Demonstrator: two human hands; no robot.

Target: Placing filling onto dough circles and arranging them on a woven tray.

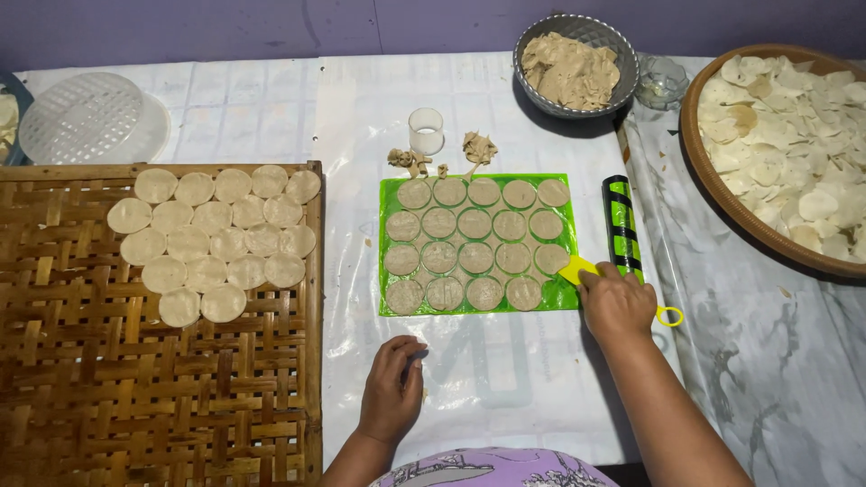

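Right hand (617, 302) clenched on a yellow scraper (578, 269), its blade at the green mat's (566, 298) right edge beside the dough rounds (475, 257). Left hand (393, 386) rests loosely curled, holding nothing, on the tabletop (505, 379) below the mat.

Home food-making spot, small-scale cracker production. Work surface covered in white plastic sheeting (505, 117) against a purple wall (271, 22). Woven bamboo drying rack (108, 361) with dough discs (212, 243); metal bowl (532, 86) of scraps; round tray (699, 162) of dried pieces.
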